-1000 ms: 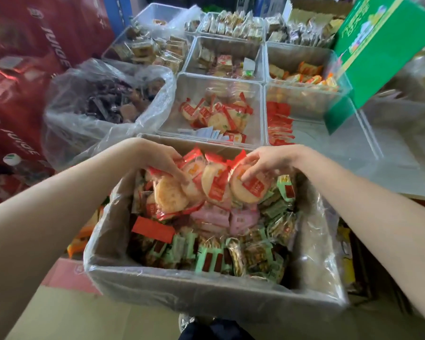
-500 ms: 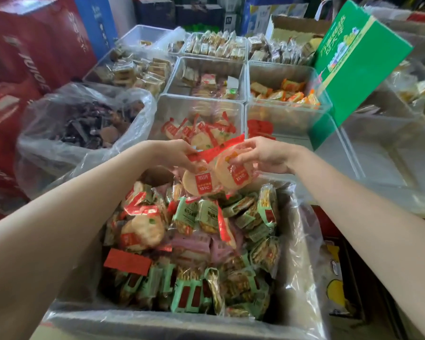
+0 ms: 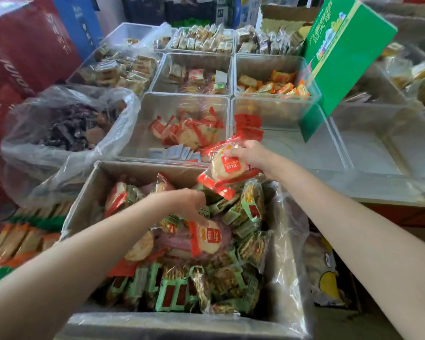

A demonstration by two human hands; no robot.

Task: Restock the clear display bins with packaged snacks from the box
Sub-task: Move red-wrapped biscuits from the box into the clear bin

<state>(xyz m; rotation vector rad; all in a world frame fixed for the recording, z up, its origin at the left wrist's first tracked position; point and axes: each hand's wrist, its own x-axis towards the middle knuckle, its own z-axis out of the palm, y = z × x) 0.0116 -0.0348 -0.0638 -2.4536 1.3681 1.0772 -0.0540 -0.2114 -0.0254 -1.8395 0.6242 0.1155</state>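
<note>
In the centre of the frame, the right hand [image 3: 249,154] is pinching a bunch of red-wrapped rice crackers [image 3: 227,165] by their upper edge. It is holding them above the far rim of the cardboard box [image 3: 84,200], just in front of the clear display bin [image 3: 157,104] that is already holding the same red packets. Lower and to the left, the left hand [image 3: 187,203] is reaching down into the box, with its fingers curling over the green snack packets [image 3: 245,212]; whether it is really gripping one is not possible to tell.

The risk here is in the right hand's grip. Several slippery packets are hanging from only a few fingers, so the lower ones could slide out and fall back into the box. If the hand is drifting right, they could also land in the neighbouring bin [image 3: 287,153] in the middle right, which is holding other red packets.
</note>
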